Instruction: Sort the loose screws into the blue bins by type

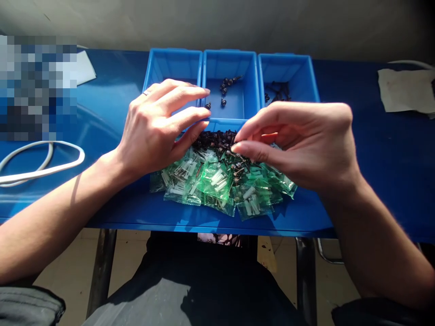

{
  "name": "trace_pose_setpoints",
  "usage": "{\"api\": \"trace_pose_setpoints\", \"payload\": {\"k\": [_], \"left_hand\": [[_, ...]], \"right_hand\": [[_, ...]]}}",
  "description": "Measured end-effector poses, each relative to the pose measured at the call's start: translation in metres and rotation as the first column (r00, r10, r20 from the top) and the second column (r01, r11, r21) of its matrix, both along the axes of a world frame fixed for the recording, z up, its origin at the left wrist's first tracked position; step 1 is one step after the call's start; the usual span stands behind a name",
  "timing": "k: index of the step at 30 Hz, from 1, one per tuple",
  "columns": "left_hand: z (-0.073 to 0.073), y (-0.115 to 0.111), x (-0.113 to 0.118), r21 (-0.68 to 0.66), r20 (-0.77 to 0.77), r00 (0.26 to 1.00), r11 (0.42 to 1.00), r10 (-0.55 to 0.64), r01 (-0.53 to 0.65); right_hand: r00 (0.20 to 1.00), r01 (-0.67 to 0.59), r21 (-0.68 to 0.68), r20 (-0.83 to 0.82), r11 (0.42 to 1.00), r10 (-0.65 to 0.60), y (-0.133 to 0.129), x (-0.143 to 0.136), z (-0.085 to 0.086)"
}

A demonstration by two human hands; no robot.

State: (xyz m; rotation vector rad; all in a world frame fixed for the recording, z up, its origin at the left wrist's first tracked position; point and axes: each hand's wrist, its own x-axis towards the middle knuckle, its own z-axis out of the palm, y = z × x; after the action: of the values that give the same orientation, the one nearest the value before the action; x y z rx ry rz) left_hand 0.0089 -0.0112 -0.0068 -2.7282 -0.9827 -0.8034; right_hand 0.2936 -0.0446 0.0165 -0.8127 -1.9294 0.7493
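My left hand (pixel 159 117) is over the front of the left blue bin (pixel 175 56), fingers stretched and apart, fingertips at the middle bin (pixel 231 59). A dark screw (pixel 208 105) shows by its index fingertip. Above the heap of dark screws (pixel 217 140), my right hand (pixel 299 140) has its thumb and index finger pinched together; what lies between them, if anything, is hidden. Clear green packets (pixel 217 179) with white plastic plugs and screws lie in front of the heap. Several screws with washers (pixel 223 90) rest inside the middle bin.
Dark longer screws (pixel 280 90) lie in the right blue bin (pixel 288 59). A white cable (pixel 41 170) loops across the blue table (pixel 112 90) at left. Pale paper (pixel 404 90) lies at right. The table's front edge is close to my lap.
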Motion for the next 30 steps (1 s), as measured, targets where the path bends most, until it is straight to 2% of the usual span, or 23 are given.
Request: {"api": "trace_pose_setpoints", "payload": {"k": [3, 6, 8, 9, 11, 12, 14, 20, 25, 30], "left_hand": [[-0.001, 0.001, -0.001, 0.07, -0.011, 1.0, 0.997, -0.026, 0.026], [-0.002, 0.002, -0.001, 0.067, -0.004, 0.999, 0.997, -0.036, 0.036], [-0.001, 0.002, -0.001, 0.024, 0.002, 1.0, 0.999, -0.027, 0.026], [-0.001, 0.002, -0.001, 0.011, 0.002, 1.0, 1.0, -0.024, 0.024], [-0.001, 0.002, 0.0, 0.014, 0.005, 1.0, 1.0, -0.027, 0.027], [0.0, 0.002, 0.0, 0.02, 0.008, 1.0, 0.999, -0.03, 0.03], [0.0, 0.002, 0.001, 0.035, 0.012, 0.999, 0.999, -0.04, 0.039], [-0.001, 0.0, 0.0, 0.0, -0.017, 1.0, 1.0, -0.02, 0.02], [-0.002, 0.001, -0.001, 0.07, -0.029, 0.999, 0.997, -0.041, 0.043], [0.0, 0.001, -0.001, 0.07, -0.017, 0.999, 0.996, -0.051, 0.052]], "right_hand": [[0.979, 0.106, -0.073, -0.167, 0.992, -0.117, 0.005, -0.002, -0.003], [0.963, 0.188, -0.045, -0.187, 0.981, -0.194, 0.007, 0.001, -0.003], [0.984, 0.178, 0.145, -0.036, 0.973, -0.174, 0.006, 0.005, -0.002], [0.985, 0.101, 0.277, 0.105, 0.956, -0.135, 0.006, 0.007, -0.003], [0.905, -0.133, 0.453, 0.418, 0.881, -0.078, 0.006, 0.011, -0.006], [0.839, -0.227, 0.472, 0.539, 0.852, -0.074, 0.006, 0.012, -0.008], [0.754, -0.288, 0.448, 0.651, 0.846, -0.088, 0.007, 0.011, -0.013], [0.735, -0.263, 0.392, 0.673, 0.882, -0.08, 0.004, 0.004, -0.015], [0.758, -0.247, 0.417, 0.646, 0.875, -0.093, 0.005, 0.004, -0.017], [0.797, -0.217, 0.421, 0.597, 0.881, -0.089, 0.005, 0.001, -0.02]]}}
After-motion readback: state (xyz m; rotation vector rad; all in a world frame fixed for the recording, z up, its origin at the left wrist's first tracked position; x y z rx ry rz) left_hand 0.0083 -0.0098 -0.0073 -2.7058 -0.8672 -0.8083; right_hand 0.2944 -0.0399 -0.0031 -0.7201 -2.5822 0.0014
